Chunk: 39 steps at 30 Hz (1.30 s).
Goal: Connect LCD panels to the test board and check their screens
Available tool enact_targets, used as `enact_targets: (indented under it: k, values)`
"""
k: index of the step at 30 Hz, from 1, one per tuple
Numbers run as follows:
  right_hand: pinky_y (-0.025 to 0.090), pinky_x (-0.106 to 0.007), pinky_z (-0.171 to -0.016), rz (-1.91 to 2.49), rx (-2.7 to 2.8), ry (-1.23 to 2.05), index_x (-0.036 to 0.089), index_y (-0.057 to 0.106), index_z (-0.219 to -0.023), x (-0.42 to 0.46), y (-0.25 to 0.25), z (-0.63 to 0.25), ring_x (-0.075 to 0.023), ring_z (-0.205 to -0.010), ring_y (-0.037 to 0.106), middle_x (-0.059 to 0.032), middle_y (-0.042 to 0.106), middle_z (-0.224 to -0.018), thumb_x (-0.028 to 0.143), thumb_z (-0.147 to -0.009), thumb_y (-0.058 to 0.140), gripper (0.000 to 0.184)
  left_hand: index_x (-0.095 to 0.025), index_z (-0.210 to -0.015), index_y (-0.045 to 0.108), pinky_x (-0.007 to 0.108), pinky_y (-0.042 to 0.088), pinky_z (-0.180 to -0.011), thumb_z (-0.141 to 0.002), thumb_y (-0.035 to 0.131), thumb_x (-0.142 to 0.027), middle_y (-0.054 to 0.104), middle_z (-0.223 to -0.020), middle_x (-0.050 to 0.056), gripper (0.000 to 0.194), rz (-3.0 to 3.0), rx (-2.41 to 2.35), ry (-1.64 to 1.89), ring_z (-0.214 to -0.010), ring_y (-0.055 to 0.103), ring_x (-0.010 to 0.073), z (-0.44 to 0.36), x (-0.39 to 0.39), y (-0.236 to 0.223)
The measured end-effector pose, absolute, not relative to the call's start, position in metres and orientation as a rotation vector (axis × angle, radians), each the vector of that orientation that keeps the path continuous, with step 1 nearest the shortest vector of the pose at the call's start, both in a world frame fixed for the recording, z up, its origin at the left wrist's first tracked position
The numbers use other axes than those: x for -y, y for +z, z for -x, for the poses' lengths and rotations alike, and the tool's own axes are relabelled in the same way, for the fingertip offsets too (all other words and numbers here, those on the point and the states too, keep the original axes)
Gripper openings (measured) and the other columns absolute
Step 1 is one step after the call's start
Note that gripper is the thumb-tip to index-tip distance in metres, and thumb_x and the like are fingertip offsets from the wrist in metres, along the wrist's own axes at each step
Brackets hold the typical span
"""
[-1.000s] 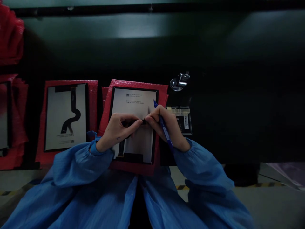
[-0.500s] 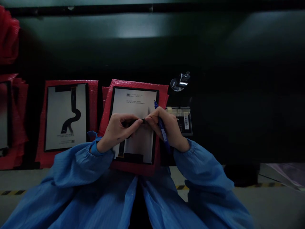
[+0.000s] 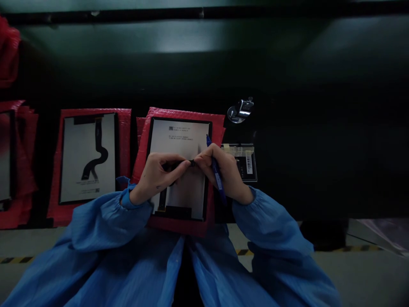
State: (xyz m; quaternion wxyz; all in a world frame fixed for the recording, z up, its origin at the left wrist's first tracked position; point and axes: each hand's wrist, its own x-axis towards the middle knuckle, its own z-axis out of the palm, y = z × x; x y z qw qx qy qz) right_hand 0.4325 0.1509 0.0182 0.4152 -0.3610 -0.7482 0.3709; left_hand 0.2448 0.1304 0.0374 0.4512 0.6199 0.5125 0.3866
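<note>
A display panel (image 3: 194, 149) lies face down on a stack of red bubble-wrap bags (image 3: 219, 123), its pale back printed with small text. From its near edge rises a black flex cable (image 3: 162, 198), partly covered by my left hand (image 3: 157, 175). Thumb and finger of that hand pinch the cable near its end. My right hand (image 3: 226, 168) meets it there, fingertips closed at the cable's tip; whether they grip it is hard to see. A blue marker pen (image 3: 219, 182) is tucked in the right hand, tip pointing away from me.
Left of the stack, another panel (image 3: 75, 149) with a curved black cable rests on red bags. More red bags (image 3: 27, 170) and a panel sit at the far left. A chrome hand tally counter (image 3: 241, 111) and a dark labelled part (image 3: 249, 164) lie to the right.
Both hands hold nearly the same pose. A little more of the dark cable end shows between the fingertips. The whole view has shifted very slightly.
</note>
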Motion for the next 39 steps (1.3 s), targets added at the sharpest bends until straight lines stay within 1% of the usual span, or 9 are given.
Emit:
enact_targets:
  k: [5,9,15,17,22,24,28,34,39]
  values:
    - [0.041,-0.022,-0.055,0.914,1.865,0.938,0.024,0.038,-0.075,-0.1509,0.0141,-0.4323,-0.0091,-0.058,0.051,0.0048,0.052,-0.069,0.039,-0.101,0.056,0.035,-0.011,-0.078,0.076,0.016,0.044,-0.04,-0.085,0.069,-0.025,0.062,-0.048,-0.003,0.017,-1.579,-1.186,0.898,-0.038,0.056,0.0078,-0.2451,-0.1297,0.0353]
    - [0.042,-0.023,-0.056,0.89,1.831,0.978,0.024,0.039,-0.076,-0.151,0.0129,-0.4338,-0.0102,-0.059,0.055,0.0046,0.055,-0.068,0.039,-0.1,0.058,0.034,-0.011,-0.077,0.075,0.016,0.043,-0.039,-0.086,0.069,-0.025,0.062,-0.048,-0.002,0.017,-1.497,-1.217,0.938,-0.038,0.056,0.0081,-0.2456,-0.128,0.0356]
    - [0.039,-0.021,-0.054,0.932,1.873,0.934,0.024,0.037,-0.074,-0.1503,0.0145,-0.4343,-0.0082,-0.056,0.048,0.0052,0.052,-0.067,0.045,-0.099,0.058,0.039,-0.012,-0.073,0.073,0.015,0.042,-0.04,-0.086,0.067,-0.021,0.06,-0.045,-0.003,0.017,-1.513,-1.243,0.98,-0.038,0.055,0.0075,-0.2455,-0.128,0.0362]
    - [0.039,-0.021,-0.054,0.911,1.877,0.919,0.024,0.036,-0.075,-0.1506,0.0149,-0.434,-0.0081,-0.056,0.047,0.0055,0.051,-0.067,0.041,-0.1,0.058,0.038,-0.012,-0.074,0.074,0.015,0.043,-0.041,-0.086,0.068,-0.022,0.061,-0.047,-0.003,0.016,-1.525,-1.244,0.981,-0.039,0.055,0.0075,-0.2453,-0.1284,0.0356]
    - [0.04,-0.02,-0.056,0.85,1.919,0.865,0.023,0.037,-0.076,-0.1519,0.0165,-0.434,-0.0077,-0.058,0.049,0.0059,0.048,-0.068,0.021,-0.099,0.057,0.031,-0.012,-0.074,0.074,0.016,0.043,-0.041,-0.087,0.068,-0.025,0.061,-0.047,-0.003,0.019,-1.535,-1.267,0.969,-0.039,0.055,0.008,-0.2449,-0.1292,0.0343]
    - [0.041,-0.021,-0.057,0.844,1.929,0.852,0.023,0.039,-0.077,-0.152,0.0167,-0.4343,-0.0082,-0.059,0.05,0.0055,0.049,-0.068,0.017,-0.099,0.056,0.028,-0.012,-0.075,0.074,0.017,0.043,-0.041,-0.087,0.067,-0.026,0.061,-0.047,-0.003,0.019,-1.535,-1.272,0.952,-0.039,0.055,0.0085,-0.2449,-0.1291,0.0337]
    - [0.042,-0.022,-0.058,0.868,1.923,0.862,0.023,0.042,-0.077,-0.1514,0.0161,-0.4345,-0.0096,-0.06,0.052,0.0043,0.052,-0.068,0.019,-0.1,0.054,0.026,-0.014,-0.075,0.074,0.017,0.041,-0.039,-0.087,0.067,-0.027,0.06,-0.046,-0.003,0.019,-1.556,-1.271,0.91,-0.038,0.054,0.0088,-0.2458,-0.1286,0.0328]
    - [0.044,-0.022,-0.057,0.908,1.921,0.882,0.023,0.04,-0.075,-0.15,0.0164,-0.4343,-0.011,-0.061,0.055,0.0017,0.055,-0.069,0.031,-0.103,0.052,0.031,-0.014,-0.071,0.073,0.018,0.04,-0.038,-0.085,0.066,-0.027,0.058,-0.045,-0.002,0.02,-1.525,-1.304,0.93,-0.038,0.052,0.0091,-0.2478,-0.1283,0.0364]
    - [0.044,-0.022,-0.059,0.858,1.954,0.852,0.023,0.043,-0.076,-0.15,0.0125,-0.4359,-0.0104,-0.062,0.054,0.0022,0.056,-0.07,0.019,-0.099,0.055,0.026,-0.014,-0.073,0.074,0.019,0.039,-0.039,-0.086,0.065,-0.028,0.06,-0.046,-0.002,0.021,-1.586,-1.308,0.925,-0.038,0.052,0.0094,-0.2475,-0.1279,0.0356]
